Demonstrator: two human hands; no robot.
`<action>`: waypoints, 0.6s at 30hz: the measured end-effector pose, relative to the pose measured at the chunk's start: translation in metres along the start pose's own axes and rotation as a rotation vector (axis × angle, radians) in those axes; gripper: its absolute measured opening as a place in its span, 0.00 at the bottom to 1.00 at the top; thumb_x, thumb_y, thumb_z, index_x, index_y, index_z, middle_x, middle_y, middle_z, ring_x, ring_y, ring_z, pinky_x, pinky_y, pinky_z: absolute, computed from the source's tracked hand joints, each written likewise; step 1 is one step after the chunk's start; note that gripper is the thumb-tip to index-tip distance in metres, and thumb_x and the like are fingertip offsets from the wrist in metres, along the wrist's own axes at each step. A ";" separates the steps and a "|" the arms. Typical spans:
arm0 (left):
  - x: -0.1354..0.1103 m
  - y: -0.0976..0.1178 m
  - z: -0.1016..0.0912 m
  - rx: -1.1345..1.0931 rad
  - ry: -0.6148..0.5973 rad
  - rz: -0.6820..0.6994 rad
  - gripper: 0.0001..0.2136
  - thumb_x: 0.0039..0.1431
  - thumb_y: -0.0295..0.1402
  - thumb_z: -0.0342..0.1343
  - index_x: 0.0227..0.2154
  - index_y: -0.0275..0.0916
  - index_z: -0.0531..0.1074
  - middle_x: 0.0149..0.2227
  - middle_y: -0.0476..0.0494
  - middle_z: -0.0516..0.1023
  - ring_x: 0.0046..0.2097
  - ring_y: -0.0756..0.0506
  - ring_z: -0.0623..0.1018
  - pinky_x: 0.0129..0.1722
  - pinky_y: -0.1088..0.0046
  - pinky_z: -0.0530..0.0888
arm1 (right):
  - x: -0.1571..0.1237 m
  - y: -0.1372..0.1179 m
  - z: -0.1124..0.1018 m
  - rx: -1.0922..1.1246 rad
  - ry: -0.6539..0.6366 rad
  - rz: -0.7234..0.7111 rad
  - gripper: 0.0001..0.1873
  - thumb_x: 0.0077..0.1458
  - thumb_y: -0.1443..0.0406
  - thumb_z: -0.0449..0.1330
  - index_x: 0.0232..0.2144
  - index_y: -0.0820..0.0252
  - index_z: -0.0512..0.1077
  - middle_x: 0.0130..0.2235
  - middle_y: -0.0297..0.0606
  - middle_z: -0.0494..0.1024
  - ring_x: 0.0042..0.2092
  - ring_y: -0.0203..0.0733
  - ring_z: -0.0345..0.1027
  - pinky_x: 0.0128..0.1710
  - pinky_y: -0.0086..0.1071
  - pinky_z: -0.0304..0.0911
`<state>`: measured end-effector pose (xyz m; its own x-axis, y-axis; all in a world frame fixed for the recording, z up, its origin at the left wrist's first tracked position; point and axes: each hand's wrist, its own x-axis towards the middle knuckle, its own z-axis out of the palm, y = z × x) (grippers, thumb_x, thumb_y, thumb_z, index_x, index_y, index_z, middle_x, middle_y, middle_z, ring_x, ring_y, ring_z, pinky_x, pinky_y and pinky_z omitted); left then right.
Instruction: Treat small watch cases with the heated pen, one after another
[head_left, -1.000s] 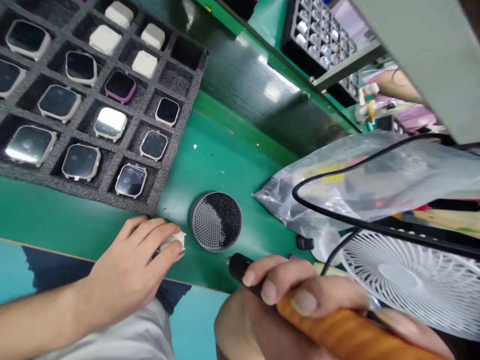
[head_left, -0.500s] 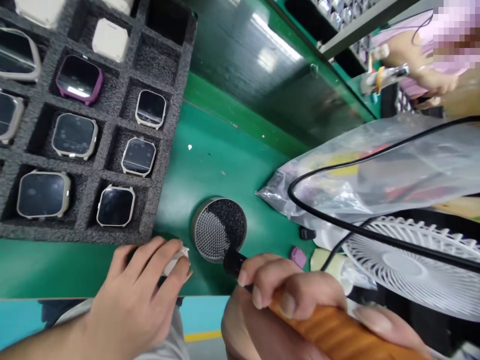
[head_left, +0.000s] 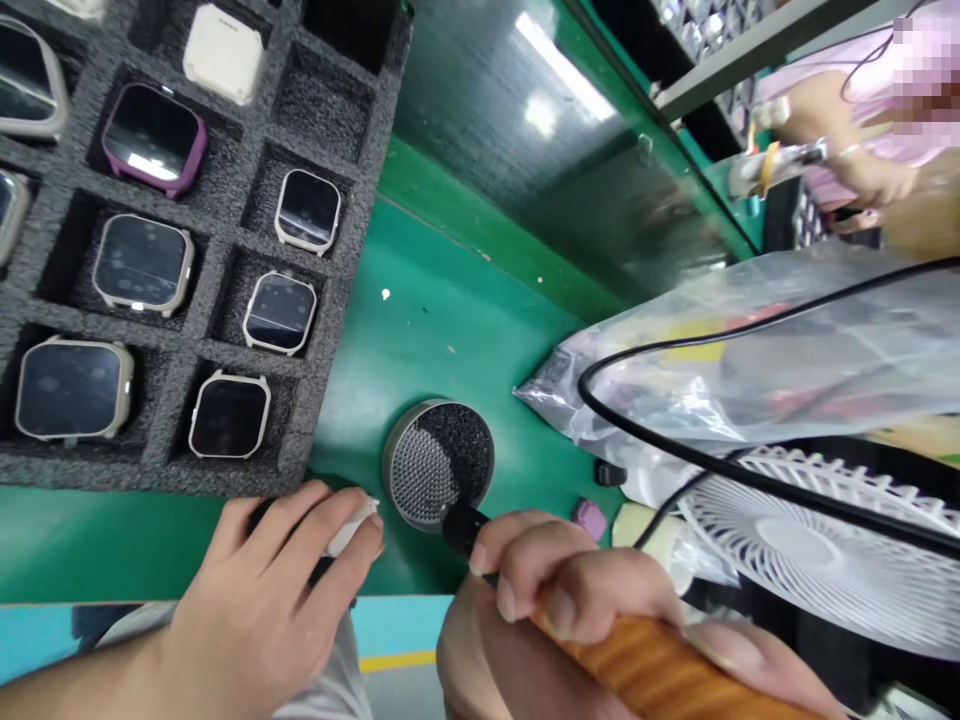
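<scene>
- Head view: the left hand point(head_left: 262, 590) lies at the near edge of the green bench point(head_left: 420, 330), its fingers curled down and pinching a small white piece point(head_left: 352, 525) between thumb and fingertips. Something dark shows under the palm, but I cannot tell what it is.
- The right hand point(head_left: 570, 600) is clenched around a tool point(head_left: 660, 670) with an orange handle. The tool's long axis runs from the lower right up to the left, ending in a black tip point(head_left: 459, 525).
- That tip touches or just overlaps the near rim of a round tin point(head_left: 439, 463), which stands on the bench with fine mesh in one half and dark filling in the other.
- The white piece sits just left of the tin and of the black tip, near but apart from both. The tip points past it, toward the tin.
- The right hand is thus the nearer to the tin, and the left hand the nearer to the foam tray point(head_left: 150, 470).
- The tray lies just beyond the left fingers, with watch bodies point(head_left: 229, 415) face-up in separate compartments.
- To the right are a clear plastic bag point(head_left: 750, 370), a black cable point(head_left: 675, 440) looped over it, and a white fan point(head_left: 810, 540).
- Another person's arm point(head_left: 862, 170) is at work well apart, top right.
</scene>
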<state>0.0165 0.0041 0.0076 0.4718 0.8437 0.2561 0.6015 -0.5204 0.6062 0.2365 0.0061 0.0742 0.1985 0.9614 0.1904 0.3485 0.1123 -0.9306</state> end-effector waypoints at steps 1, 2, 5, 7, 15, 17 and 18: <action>0.000 -0.001 0.000 -0.008 -0.009 0.010 0.12 0.69 0.26 0.54 0.50 0.39 0.79 0.53 0.44 0.82 0.51 0.37 0.77 0.46 0.54 0.65 | 0.000 0.000 0.000 -0.003 -0.007 -0.005 0.18 0.56 0.45 0.60 0.40 0.47 0.72 0.34 0.33 0.68 0.35 0.44 0.73 0.25 0.42 0.72; -0.001 -0.001 0.000 -0.014 -0.024 0.025 0.12 0.70 0.27 0.55 0.50 0.40 0.80 0.54 0.46 0.81 0.51 0.38 0.76 0.47 0.54 0.65 | 0.000 0.001 0.001 -0.005 -0.014 -0.009 0.18 0.56 0.45 0.60 0.39 0.48 0.72 0.34 0.33 0.68 0.34 0.44 0.73 0.25 0.42 0.72; -0.003 -0.004 0.001 -0.020 -0.097 0.091 0.11 0.72 0.32 0.55 0.51 0.43 0.79 0.56 0.50 0.80 0.52 0.39 0.75 0.52 0.53 0.65 | -0.006 0.003 0.004 -0.010 -0.029 -0.021 0.17 0.56 0.45 0.61 0.39 0.48 0.72 0.33 0.33 0.68 0.33 0.44 0.73 0.24 0.41 0.72; -0.004 -0.005 0.001 -0.012 -0.124 0.112 0.10 0.72 0.35 0.56 0.52 0.44 0.79 0.56 0.50 0.79 0.52 0.39 0.74 0.54 0.53 0.65 | -0.012 0.006 0.007 -0.004 -0.036 -0.030 0.15 0.57 0.47 0.61 0.38 0.49 0.72 0.32 0.31 0.69 0.31 0.42 0.72 0.22 0.40 0.71; -0.003 -0.005 -0.002 -0.025 -0.118 0.106 0.13 0.73 0.31 0.51 0.52 0.43 0.79 0.54 0.46 0.78 0.53 0.39 0.73 0.54 0.53 0.65 | -0.021 0.008 0.025 0.412 -0.088 -0.173 0.20 0.72 0.62 0.43 0.28 0.56 0.65 0.26 0.23 0.70 0.23 0.27 0.71 0.27 0.29 0.76; -0.002 -0.005 -0.002 -0.027 -0.118 0.106 0.14 0.74 0.31 0.49 0.52 0.43 0.79 0.53 0.46 0.78 0.53 0.39 0.73 0.54 0.54 0.64 | -0.016 0.005 0.026 0.347 -0.156 -0.141 0.19 0.72 0.61 0.44 0.27 0.54 0.63 0.25 0.24 0.71 0.22 0.27 0.70 0.27 0.29 0.75; -0.002 -0.005 -0.002 -0.026 -0.117 0.103 0.14 0.74 0.31 0.48 0.52 0.43 0.79 0.53 0.46 0.78 0.52 0.39 0.73 0.54 0.54 0.64 | -0.014 0.004 0.027 0.290 -0.154 -0.141 0.19 0.72 0.61 0.43 0.27 0.53 0.62 0.24 0.23 0.70 0.20 0.28 0.67 0.24 0.28 0.73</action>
<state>0.0110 0.0051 0.0057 0.6030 0.7639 0.2298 0.5294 -0.5987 0.6011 0.2107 -0.0001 0.0596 0.0188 0.9556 0.2940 0.0833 0.2915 -0.9529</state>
